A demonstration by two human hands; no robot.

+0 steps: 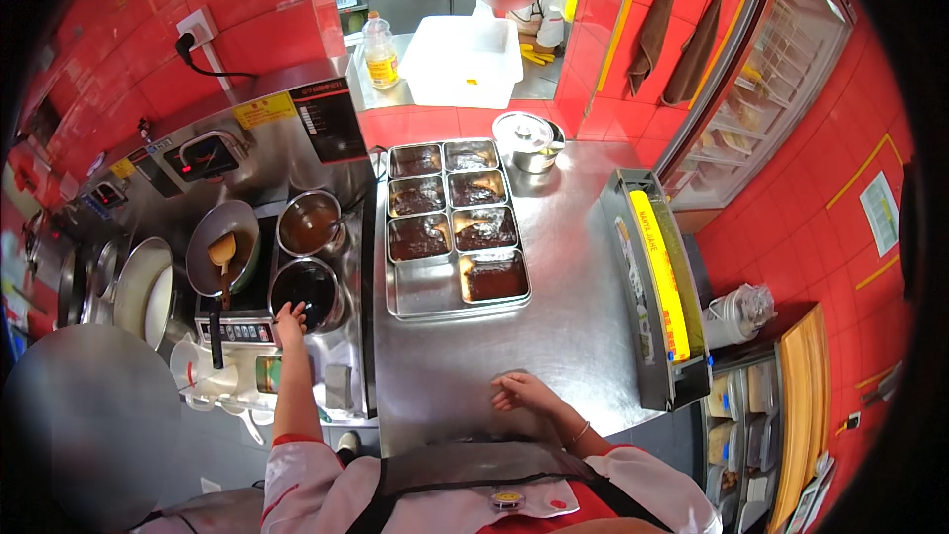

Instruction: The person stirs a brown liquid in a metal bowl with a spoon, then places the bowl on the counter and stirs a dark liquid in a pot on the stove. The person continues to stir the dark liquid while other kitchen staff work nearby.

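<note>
My left hand [291,320] reaches over the near rim of a steel pot [338,304] holding dark liquid [305,289]. Its fingers are apart and nothing shows in them; whether they touch the rim I cannot tell. Bent and held low, my right hand [519,391] is at the near part of the steel counter [445,363], fingers curled, with no object visible in it. Ahead of it, several rectangular steel pans of food in dark brown sauce [495,278] stand on a steel tray [422,289]. A second pot [308,222] with brown liquid sits behind the first.
Left of the pots are a wok [248,267] with a wooden spatula [222,248] and a plastic jug [194,371]. A lidded steel pot [545,160] stands behind the tray. A cling-film dispenser [652,289] edges the counter's right. Another person [549,11] is beyond the hatch.
</note>
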